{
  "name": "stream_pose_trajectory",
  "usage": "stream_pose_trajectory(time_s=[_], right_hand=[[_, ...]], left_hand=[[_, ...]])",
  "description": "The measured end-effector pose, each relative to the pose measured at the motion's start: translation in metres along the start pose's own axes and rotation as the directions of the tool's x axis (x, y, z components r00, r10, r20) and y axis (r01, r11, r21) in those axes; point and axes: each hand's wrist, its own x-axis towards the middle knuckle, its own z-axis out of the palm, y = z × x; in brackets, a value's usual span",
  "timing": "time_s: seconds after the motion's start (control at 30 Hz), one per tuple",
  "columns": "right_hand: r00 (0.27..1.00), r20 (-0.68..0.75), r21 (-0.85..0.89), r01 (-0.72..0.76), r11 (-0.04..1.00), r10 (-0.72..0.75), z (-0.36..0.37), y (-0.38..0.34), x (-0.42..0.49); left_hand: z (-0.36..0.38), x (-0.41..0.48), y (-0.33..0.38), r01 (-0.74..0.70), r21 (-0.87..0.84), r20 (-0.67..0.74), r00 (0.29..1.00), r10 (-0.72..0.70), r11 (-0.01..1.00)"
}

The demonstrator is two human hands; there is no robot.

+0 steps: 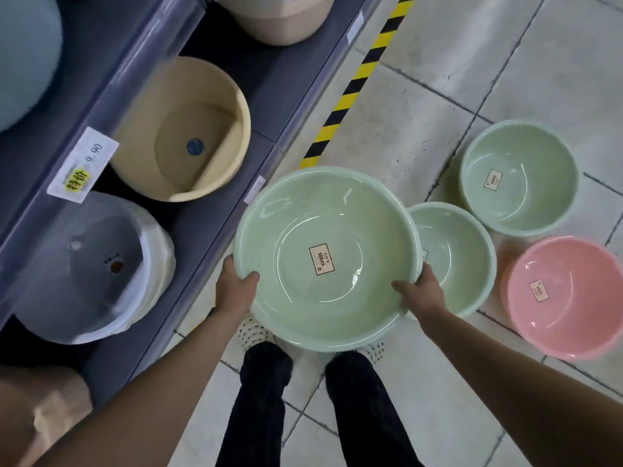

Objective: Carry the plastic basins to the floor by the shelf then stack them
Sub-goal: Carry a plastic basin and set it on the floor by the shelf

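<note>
I hold a large pale green basin (pixel 337 210) above the floor, in front of my legs. My left hand (pixel 236 288) grips its near-left rim, thumb inside. My right hand (pixel 418 288) grips its near-right rim the same way. A medium green basin (pixel 462 251) rests on the tiles just right of it, partly hidden behind the held one. Farther right sit a smaller green basin (pixel 521 178) and a pink basin (pixel 566 298), both upright on the floor and each with a label inside.
A grey shelf (pixel 209 230) runs along the left, holding a beige bucket (pixel 182 129), a grey-white tub (pixel 91 267) and a pinkish bucket (pixel 279 18). Yellow-black tape (pixel 357 82) marks the tiled floor beside the shelf. My feet stand under the held basin.
</note>
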Motion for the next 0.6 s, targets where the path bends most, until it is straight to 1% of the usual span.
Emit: stream_pose_trajectory(time_s=[0.1, 0.3, 0.4, 0.6], right_hand=[[0.998, -0.044, 0.016, -0.053, 0.998, 0.053, 0.031, 0.004, 0.029], [0.995, -0.082, -0.048, -0.069, 0.996, 0.064, 0.096, 0.020, 0.094], [0.993, -0.089, -0.041, -0.083, 0.996, 0.079, 0.124, 0.032, 0.119], [0.986, -0.100, -0.059, -0.140, 0.988, 0.134, 0.161, 0.051, 0.157]], left_hand=[[0.016, 0.045, -0.005, -0.028, 0.018, 0.001, 1.000, 0.028, 0.999], [0.040, 0.139, -0.030, -0.082, 0.110, 0.027, 0.996, 0.079, 0.991], [0.049, 0.175, -0.045, -0.082, 0.163, 0.041, 0.996, 0.076, 0.983], [0.068, 0.231, -0.061, -0.082, 0.204, 0.086, 0.994, 0.066, 0.975]])
